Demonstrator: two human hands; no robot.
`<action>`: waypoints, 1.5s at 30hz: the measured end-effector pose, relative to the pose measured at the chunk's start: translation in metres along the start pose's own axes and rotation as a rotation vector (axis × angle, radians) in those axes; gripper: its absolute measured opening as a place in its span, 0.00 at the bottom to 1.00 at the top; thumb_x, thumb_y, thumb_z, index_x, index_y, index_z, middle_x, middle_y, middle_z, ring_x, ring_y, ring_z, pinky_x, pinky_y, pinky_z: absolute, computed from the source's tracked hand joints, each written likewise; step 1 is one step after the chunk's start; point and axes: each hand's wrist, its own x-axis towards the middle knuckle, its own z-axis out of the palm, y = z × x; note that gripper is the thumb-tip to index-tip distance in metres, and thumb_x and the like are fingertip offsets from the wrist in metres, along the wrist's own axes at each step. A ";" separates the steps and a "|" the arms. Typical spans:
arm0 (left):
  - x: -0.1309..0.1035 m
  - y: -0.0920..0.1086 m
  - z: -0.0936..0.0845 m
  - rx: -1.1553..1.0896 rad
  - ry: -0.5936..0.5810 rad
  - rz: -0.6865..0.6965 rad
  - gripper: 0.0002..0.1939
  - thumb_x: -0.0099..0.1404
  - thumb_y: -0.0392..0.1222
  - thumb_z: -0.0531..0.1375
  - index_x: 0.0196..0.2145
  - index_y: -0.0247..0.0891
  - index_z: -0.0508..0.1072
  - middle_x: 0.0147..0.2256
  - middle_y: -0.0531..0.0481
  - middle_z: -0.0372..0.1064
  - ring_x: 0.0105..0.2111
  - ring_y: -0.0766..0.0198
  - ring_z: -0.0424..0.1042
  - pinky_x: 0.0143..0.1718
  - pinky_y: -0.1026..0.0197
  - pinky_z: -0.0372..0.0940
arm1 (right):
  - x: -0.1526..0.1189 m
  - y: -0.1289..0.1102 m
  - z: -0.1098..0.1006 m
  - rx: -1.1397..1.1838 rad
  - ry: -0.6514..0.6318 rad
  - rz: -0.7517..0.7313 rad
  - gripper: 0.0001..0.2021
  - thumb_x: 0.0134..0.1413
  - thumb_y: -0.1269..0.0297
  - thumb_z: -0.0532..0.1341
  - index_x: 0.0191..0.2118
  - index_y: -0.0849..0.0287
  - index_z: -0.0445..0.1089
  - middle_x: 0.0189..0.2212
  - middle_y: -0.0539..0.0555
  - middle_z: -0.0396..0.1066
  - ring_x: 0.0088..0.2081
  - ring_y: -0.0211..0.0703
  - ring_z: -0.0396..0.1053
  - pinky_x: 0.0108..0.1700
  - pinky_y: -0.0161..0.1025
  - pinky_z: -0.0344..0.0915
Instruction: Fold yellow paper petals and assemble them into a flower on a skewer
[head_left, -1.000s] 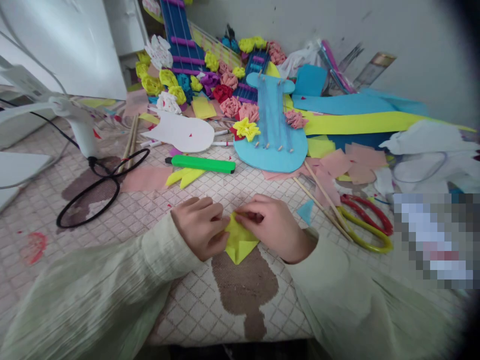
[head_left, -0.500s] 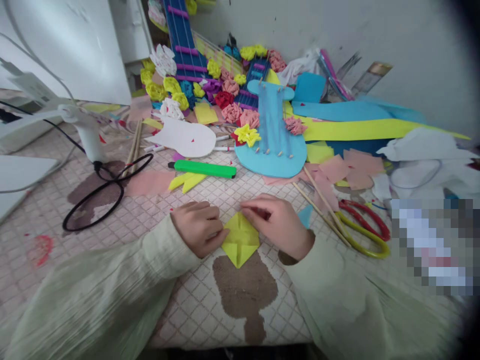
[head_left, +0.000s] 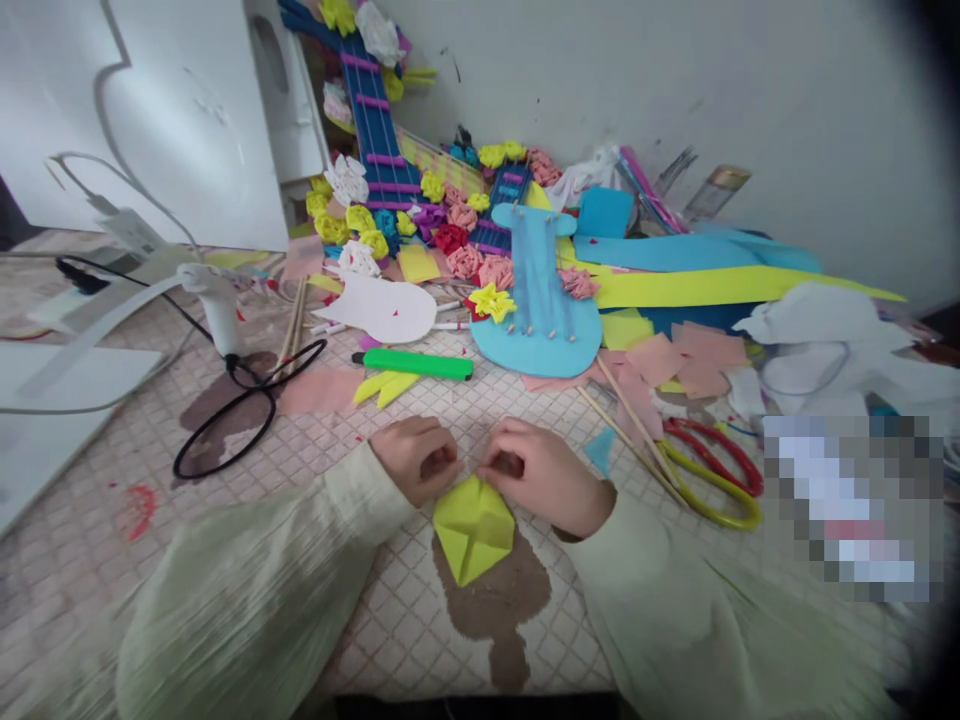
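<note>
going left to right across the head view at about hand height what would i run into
red mark on the cloth, black cable, left hand, right hand, red and yellow loop handles

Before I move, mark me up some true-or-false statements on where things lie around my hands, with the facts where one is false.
1. The fingertips of the left hand and right hand are at the far side of the folded yellow paper. True.
2. The green tool is in the right hand. False: the green tool lies on the table, beyond both hands.
3. The yellow handle lies to the right of the right hand. True.
4. The yellow star sits on the white cutout. False: it sits on the light blue cutout.
5. The yellow strips lie farther from the person than the light blue cutout. False: they lie nearer.
</note>
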 end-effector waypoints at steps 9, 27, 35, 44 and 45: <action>-0.002 -0.003 0.001 0.028 -0.016 0.030 0.09 0.57 0.40 0.51 0.25 0.35 0.67 0.21 0.52 0.61 0.22 0.69 0.60 0.25 0.65 0.57 | -0.005 -0.002 -0.001 -0.066 -0.104 -0.103 0.06 0.45 0.69 0.60 0.33 0.58 0.67 0.31 0.49 0.63 0.27 0.33 0.60 0.31 0.33 0.56; 0.011 -0.006 -0.014 -0.694 0.029 -0.592 0.13 0.49 0.48 0.59 0.22 0.32 0.69 0.17 0.54 0.65 0.17 0.72 0.63 0.17 0.70 0.59 | 0.006 0.014 -0.017 0.633 -0.049 0.213 0.09 0.47 0.63 0.57 0.35 0.60 0.61 0.22 0.49 0.66 0.22 0.34 0.64 0.25 0.34 0.61; 0.015 -0.003 -0.014 -0.733 0.121 -0.757 0.13 0.50 0.48 0.58 0.25 0.33 0.70 0.09 0.59 0.58 0.09 0.76 0.53 0.09 0.73 0.46 | 0.004 0.012 -0.005 -0.217 0.391 -0.456 0.14 0.45 0.69 0.59 0.41 0.54 0.66 0.43 0.57 0.61 0.46 0.47 0.58 0.45 0.47 0.55; 0.007 0.006 -0.014 -0.213 0.187 -0.338 0.20 0.52 0.48 0.56 0.39 0.32 0.68 0.28 0.46 0.67 0.21 0.68 0.63 0.23 0.63 0.62 | 0.002 0.022 -0.003 -0.450 0.292 -0.483 0.09 0.48 0.73 0.57 0.32 0.51 0.71 0.37 0.50 0.67 0.42 0.42 0.58 0.45 0.46 0.48; 0.006 0.006 -0.014 -0.118 0.206 -0.225 0.19 0.51 0.46 0.56 0.38 0.32 0.68 0.30 0.46 0.66 0.24 0.66 0.63 0.26 0.61 0.63 | 0.000 0.023 -0.004 -0.454 0.280 -0.473 0.09 0.49 0.72 0.57 0.31 0.51 0.71 0.37 0.50 0.67 0.42 0.42 0.58 0.44 0.46 0.47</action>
